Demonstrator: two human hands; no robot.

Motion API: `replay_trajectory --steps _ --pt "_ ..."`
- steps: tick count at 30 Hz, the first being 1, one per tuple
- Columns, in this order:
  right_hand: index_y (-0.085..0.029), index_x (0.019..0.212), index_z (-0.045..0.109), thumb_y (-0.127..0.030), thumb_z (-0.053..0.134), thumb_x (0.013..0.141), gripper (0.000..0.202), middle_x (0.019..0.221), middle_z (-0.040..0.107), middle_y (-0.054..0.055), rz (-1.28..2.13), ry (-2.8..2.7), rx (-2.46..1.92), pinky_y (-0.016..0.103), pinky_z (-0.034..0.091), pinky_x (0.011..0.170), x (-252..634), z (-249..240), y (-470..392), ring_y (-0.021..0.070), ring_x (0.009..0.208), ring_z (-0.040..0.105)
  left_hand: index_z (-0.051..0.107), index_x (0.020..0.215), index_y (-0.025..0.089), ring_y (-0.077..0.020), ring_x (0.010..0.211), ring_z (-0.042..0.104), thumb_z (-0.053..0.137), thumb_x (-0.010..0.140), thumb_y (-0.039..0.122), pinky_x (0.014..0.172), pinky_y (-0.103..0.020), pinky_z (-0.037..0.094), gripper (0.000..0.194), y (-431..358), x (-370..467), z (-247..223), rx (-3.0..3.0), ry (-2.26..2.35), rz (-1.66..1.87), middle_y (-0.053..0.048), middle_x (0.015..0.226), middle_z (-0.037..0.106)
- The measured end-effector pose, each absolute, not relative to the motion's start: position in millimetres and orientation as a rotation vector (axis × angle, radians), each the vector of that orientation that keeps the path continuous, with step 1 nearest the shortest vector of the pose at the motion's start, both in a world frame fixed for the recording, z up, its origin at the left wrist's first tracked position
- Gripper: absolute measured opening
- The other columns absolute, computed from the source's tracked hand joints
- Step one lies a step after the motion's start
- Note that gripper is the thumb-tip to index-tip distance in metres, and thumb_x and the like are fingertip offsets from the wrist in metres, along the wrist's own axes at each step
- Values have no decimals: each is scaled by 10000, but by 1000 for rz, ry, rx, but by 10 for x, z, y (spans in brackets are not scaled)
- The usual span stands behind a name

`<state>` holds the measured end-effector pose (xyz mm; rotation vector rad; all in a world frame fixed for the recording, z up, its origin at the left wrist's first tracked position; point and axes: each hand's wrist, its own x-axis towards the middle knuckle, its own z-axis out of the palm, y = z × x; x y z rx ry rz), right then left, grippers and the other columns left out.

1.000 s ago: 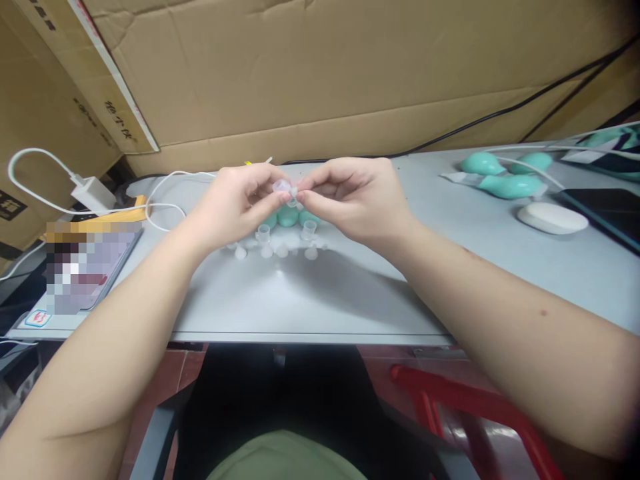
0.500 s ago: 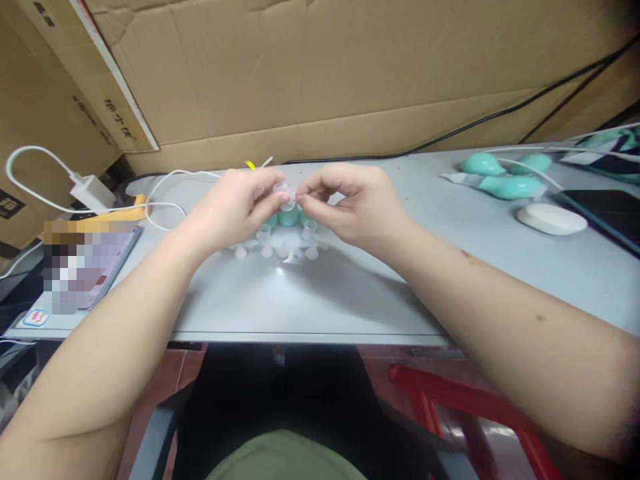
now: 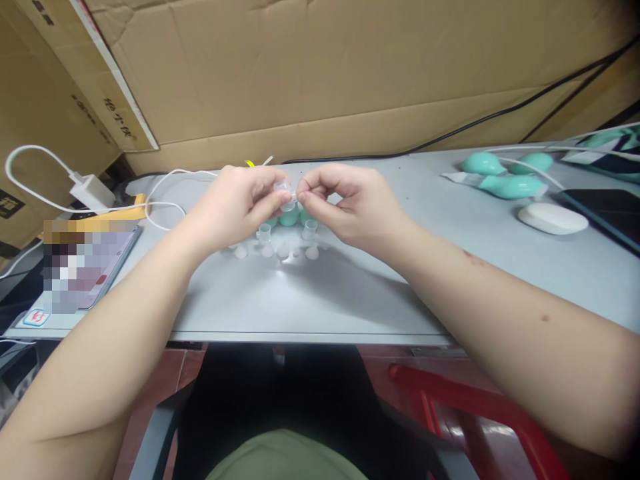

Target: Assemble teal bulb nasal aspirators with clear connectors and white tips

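Between thumb and fingers, my left hand pinches a small clear plastic cup above the grey table. My right hand is closed in a pinch just right of the cup, its fingertips on a tiny whitish piece too small to name. Below the hands, teal rounded objects are partly hidden. Two clear small cups, one on the left and one on the right, stand in front of them. Nearer me lies a row of several small whitish cone-shaped pieces.
On the right are teal bulb-shaped objects, a white rounded case and a dark flat device. At left are a tablet, a white charger and white cables. Cardboard stands behind; a red stool is below.
My right fingertips now show a tiny whitish piece beside the cup. Both hands have otherwise hardly moved.
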<state>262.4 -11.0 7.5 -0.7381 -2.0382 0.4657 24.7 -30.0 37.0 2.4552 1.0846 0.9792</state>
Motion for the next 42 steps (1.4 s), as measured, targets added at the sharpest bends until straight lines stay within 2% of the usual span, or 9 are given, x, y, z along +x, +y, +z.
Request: replay_trajectory --steps 5,11,19,25,30,37,42 --pt "-240 927 647 -160 649 1053 149 797 627 -2 381 -2100 -678 326 446 718 2617 57 -105 167 722 547 718 868 212 -172 675 707 648 1051 290 678 -325 517 211 -287 253 366 2423 1070 974 -24 780 802" --pt "-249 952 552 -165 588 1037 125 797 587 -9 389 -2154 -665 311 415 690 2589 15 -68 169 753 546 712 843 202 -153 627 642 644 1046 281 629 -321 477 228 -284 262 342 2401 1050 1006 -23 746 781" --pt "-265 930 497 -207 602 1048 168 830 606 -5 436 -2218 -650 299 379 637 2629 73 -36 157 719 503 727 903 193 -159 691 713 640 1071 303 664 -301 519 218 -319 271 377 2398 1004 973 -22 783 789" --pt "-247 903 600 -192 636 1016 131 827 650 8 541 -2093 -626 313 466 680 2631 98 -85 160 733 557 750 983 196 -176 750 756 653 1087 331 699 -313 560 196 -309 237 373 2382 969 988 -31 839 802" --pt "-232 838 725 -246 785 983 158 789 720 17 647 -1928 -660 319 545 696 2591 95 -101 163 730 621 768 1012 203 -167 711 716 709 1062 357 669 -320 523 172 -255 203 317 2418 993 1075 -31 847 803" --pt "-221 812 747 -310 875 977 227 687 640 -1 928 -1789 -741 301 454 558 2560 152 -124 136 623 549 766 1000 210 -154 672 662 704 1039 354 667 -317 486 162 -295 216 337 2505 1050 1101 -22 793 784" --pt "-219 800 741 -231 855 964 200 680 609 -14 1022 -1798 -722 301 421 562 2571 193 -129 125 610 507 743 948 215 -146 654 636 705 1039 345 653 -306 469 164 -327 226 369 2528 1058 1066 -20 773 770"
